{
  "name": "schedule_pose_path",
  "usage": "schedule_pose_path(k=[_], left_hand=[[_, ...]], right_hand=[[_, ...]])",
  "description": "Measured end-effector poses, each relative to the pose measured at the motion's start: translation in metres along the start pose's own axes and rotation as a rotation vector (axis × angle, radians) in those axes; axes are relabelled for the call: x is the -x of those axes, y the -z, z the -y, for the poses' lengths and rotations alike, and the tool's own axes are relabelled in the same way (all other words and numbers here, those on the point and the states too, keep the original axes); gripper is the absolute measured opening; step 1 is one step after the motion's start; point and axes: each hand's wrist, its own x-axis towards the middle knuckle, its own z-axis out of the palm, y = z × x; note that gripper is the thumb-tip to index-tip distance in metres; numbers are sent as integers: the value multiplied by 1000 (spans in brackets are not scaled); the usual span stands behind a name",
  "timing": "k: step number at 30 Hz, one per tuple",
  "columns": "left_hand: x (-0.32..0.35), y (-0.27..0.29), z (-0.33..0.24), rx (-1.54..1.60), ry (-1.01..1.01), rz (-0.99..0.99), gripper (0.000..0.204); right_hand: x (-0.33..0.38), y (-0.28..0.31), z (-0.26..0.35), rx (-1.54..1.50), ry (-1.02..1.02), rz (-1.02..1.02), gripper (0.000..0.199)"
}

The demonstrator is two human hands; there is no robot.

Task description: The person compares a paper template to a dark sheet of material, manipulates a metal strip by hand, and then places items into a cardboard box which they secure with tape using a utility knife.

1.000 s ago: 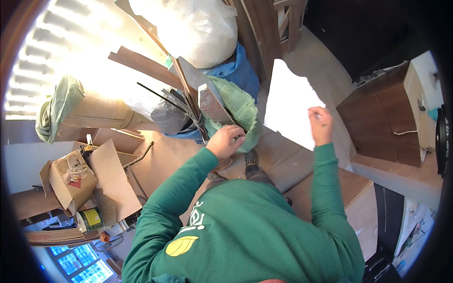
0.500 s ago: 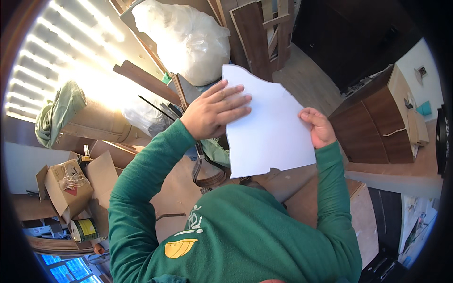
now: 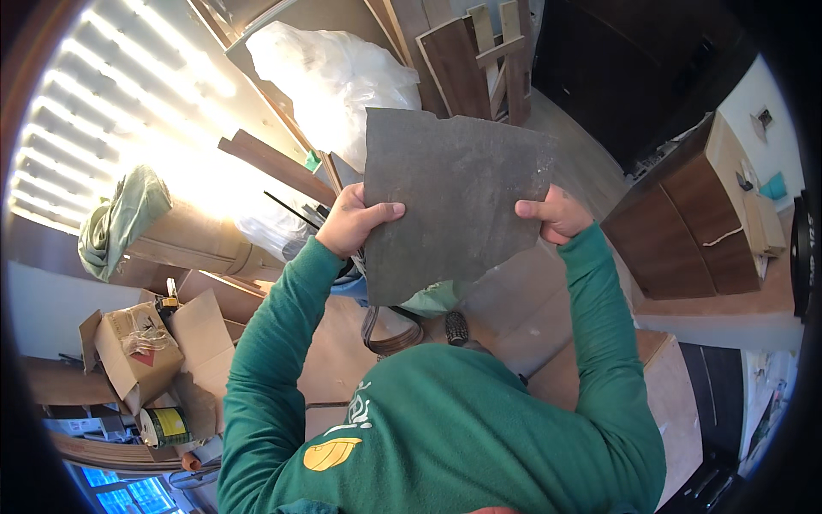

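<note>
A flat sheet (image 3: 454,197) with a dark grey face and uneven edges is held up in front of me. My left hand (image 3: 355,221) grips its left edge, thumb on the grey face and fingers hidden behind. At the opposite edge, my right hand (image 3: 555,212) pinches the sheet the same way, its thumb on the near side. The top edge has a small notch, and the lower right side slants in a ragged line. What the sheet is made of I cannot tell.
A stuffed clear plastic bag (image 3: 330,81) stands beyond the sheet, near leaning wooden boards (image 3: 458,64). Brown cabinets (image 3: 689,223) are at the right. An opened cardboard box (image 3: 137,347) and a can (image 3: 164,426) lie at the left. A shoe (image 3: 456,327) shows below.
The sheet has been turned over from its white face to its dark grey one. My left hand has gone from lying flat across it to gripping its left edge.
</note>
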Motion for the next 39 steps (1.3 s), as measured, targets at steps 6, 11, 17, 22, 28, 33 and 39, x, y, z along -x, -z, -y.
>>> schedule_pose_path(k=[6,11,17,22,28,33,39], left_hand=[[-16,-17,20,410,123,-110,35],[-53,-38,65,94,57,-219,25],[-83,-66,87,-226,-80,-306,28],[-56,-34,83,-356,-156,-397,30],[-25,-39,49,-477,-451,-421,55],[-6,-39,31,-761,-590,-469,49],[42,-22,9,-862,-453,-577,28]], right_hand=[[-30,-2,-29,231,-19,-244,34],[-54,-9,-73,1007,-64,-610,31],[-71,16,-118,980,-10,-917,37],[-38,62,-99,99,313,-971,28],[-12,51,-64,-142,168,-683,29],[-17,-2,-52,-59,183,-458,29],[-39,-27,-63,-40,203,-431,20]])
